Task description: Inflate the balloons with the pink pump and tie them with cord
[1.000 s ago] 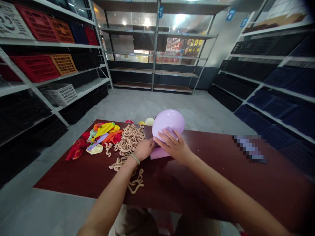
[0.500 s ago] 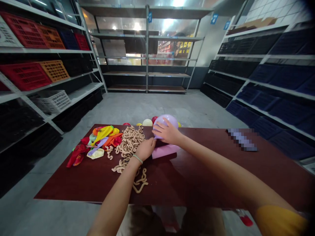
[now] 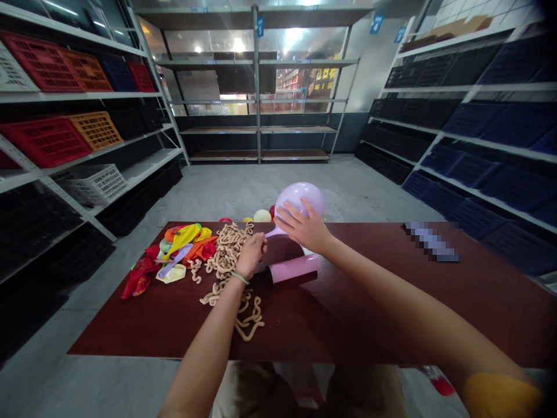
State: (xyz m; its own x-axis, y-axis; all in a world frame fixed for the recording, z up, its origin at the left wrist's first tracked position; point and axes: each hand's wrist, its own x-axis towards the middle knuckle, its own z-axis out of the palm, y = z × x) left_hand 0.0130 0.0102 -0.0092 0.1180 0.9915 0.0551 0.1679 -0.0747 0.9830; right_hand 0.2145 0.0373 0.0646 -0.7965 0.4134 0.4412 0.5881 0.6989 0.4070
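An inflated lilac balloon (image 3: 304, 194) is just above the table's far edge, its neck stretched toward the left. My left hand (image 3: 253, 254) is closed, pinching the balloon's neck end. Spread across the near side of the balloon are the fingers of my right hand (image 3: 307, 226), open and touching it. Below my hands lies a pink balloon pump (image 3: 296, 269) with a black end, on its side. Left of my left hand is a heap of beige twisted long balloons (image 3: 228, 247). Beyond it lie flat balloons (image 3: 185, 235) in several colours.
The dark red table (image 3: 348, 313) spans the view in front of me. A pixelated flat object (image 3: 430, 241) lies at its right. Several blown-up balloons (image 3: 262, 216) show behind the far edge. Shelves with crates (image 3: 43, 142) stand left and right, a metal rack (image 3: 259, 128) behind.
The lilac balloon now stands higher and looks larger, its neck pulled out longer. My left hand has shifted slightly left and down, away from the balloon's body; more of the pump shows.
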